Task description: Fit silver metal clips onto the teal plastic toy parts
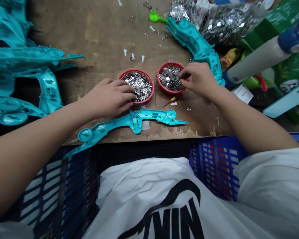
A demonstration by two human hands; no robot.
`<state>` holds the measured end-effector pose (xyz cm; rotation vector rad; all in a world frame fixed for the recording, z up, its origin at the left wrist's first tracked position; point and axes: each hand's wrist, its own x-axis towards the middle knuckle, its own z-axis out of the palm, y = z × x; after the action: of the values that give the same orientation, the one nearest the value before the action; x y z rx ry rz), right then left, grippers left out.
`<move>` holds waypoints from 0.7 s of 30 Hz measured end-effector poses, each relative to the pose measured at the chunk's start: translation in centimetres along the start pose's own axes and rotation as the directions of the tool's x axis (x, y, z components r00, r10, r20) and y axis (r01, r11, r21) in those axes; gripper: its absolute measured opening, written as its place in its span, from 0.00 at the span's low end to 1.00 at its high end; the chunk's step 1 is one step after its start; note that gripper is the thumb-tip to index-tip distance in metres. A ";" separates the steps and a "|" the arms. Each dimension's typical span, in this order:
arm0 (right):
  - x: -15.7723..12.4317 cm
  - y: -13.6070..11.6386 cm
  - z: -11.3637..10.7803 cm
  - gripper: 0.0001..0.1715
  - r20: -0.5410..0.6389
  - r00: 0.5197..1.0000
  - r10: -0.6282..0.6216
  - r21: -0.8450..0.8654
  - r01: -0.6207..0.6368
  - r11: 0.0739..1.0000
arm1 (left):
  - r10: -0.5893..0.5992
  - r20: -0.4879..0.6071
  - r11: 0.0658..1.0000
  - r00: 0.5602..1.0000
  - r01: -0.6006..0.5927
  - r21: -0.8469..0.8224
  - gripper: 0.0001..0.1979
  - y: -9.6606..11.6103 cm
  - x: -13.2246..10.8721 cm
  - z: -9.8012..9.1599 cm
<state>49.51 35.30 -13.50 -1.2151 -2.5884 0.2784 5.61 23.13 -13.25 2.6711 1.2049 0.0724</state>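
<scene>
While my left grip (108, 96) lies at the left rim of a red basket (152, 89), fingers loosely bent and tips over its small metal clips (141, 87), my right grip (201, 78) stands at the right side of a second red basket (167, 90), thumb and index finger narrowed over its metal pieces (168, 78); I cannot tell whether either grip holds a piece. Just nearer to me than the left grip, a turquoise part (151, 114) lies on the tabletop (97, 43); it runs to both sides of that grip, its left end reaching past the near edge; left of and nearer to me than the right grip lies a small tool (174, 98) with a yellow-and-red handle. Farther left of the left grip is a pile of turquoise parts (22, 54); beyond the right grip rest a curved turquoise part (188, 36) and clear bags (225, 28) of metal pieces; to its right is a white bottle (257, 58) with a blue cap.
</scene>
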 end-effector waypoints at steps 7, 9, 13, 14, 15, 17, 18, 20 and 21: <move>-0.1 0.6 -0.1 0.07 0.002 0.999 0.050 0.076 -0.050 0.996 | 0.002 -0.016 1.000 1.000 -0.002 0.001 0.30 0.1 -0.1 -0.1; -0.2 0.8 0.0 0.11 -0.002 0.999 0.036 0.117 -0.035 0.993 | 0.007 -0.023 1.000 1.000 -0.007 0.004 0.29 0.1 -0.1 -0.1; -0.2 0.9 -0.1 0.16 0.010 1.000 0.028 0.138 -0.029 0.990 | 0.013 -0.007 1.000 1.000 -0.013 0.028 0.30 -0.1 0.0 -0.1; -0.2 0.9 -0.1 0.17 0.019 0.999 0.029 0.138 -0.032 0.990 | 0.009 0.003 0.999 1.000 -0.009 0.032 0.31 -0.1 0.0 -0.1; -0.2 0.9 -0.1 0.18 0.029 0.999 0.029 0.139 -0.032 0.990 | 0.001 0.013 1.000 1.000 -0.002 0.031 0.32 -0.1 0.0 -0.1; -0.2 0.8 0.0 0.19 0.034 0.999 0.029 0.146 -0.033 0.989 | -0.017 0.025 1.000 1.000 0.017 0.018 0.31 -0.1 0.0 -0.1; -0.2 0.8 0.0 0.20 0.030 0.999 0.033 0.150 -0.037 0.988 | -0.025 0.027 1.000 0.999 0.025 0.008 0.30 0.0 -0.1 -0.1; -0.3 0.9 0.3 0.21 0.011 0.999 0.048 0.149 -0.049 0.988 | -0.033 0.017 0.999 0.999 0.033 -0.006 0.29 0.1 -0.1 0.0; -0.3 0.9 0.4 0.21 -0.001 0.998 0.057 0.143 -0.056 0.988 | -0.031 0.007 0.999 0.999 0.031 -0.006 0.29 0.2 -0.2 0.1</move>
<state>50.18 35.61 -14.12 -1.2378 -2.4848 0.4632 5.68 22.85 -13.26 2.6439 1.2415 0.0619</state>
